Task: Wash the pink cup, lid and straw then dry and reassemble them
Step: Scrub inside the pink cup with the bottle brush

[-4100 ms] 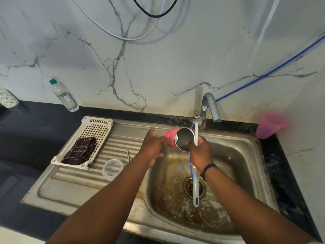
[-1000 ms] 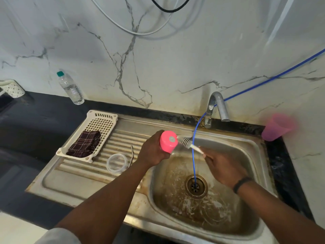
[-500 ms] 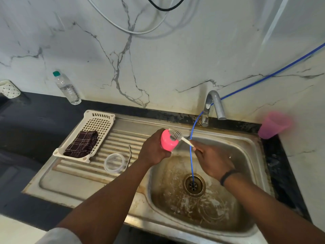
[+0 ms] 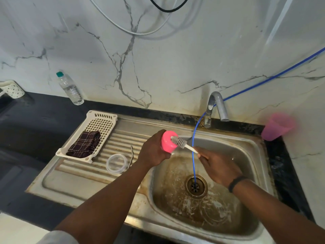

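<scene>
1. Head view: the left hand grips the pink cup over the sink, base turned up toward the camera
2. Right hand pinches the white handle of a bottle brush; its bristles touch the cup's base
3. Clear lid lies on the ribbed drainboard, the metal straw just beside it
4. Dark checked cloth sits in a white tray; a blue hose runs into the drain
</scene>
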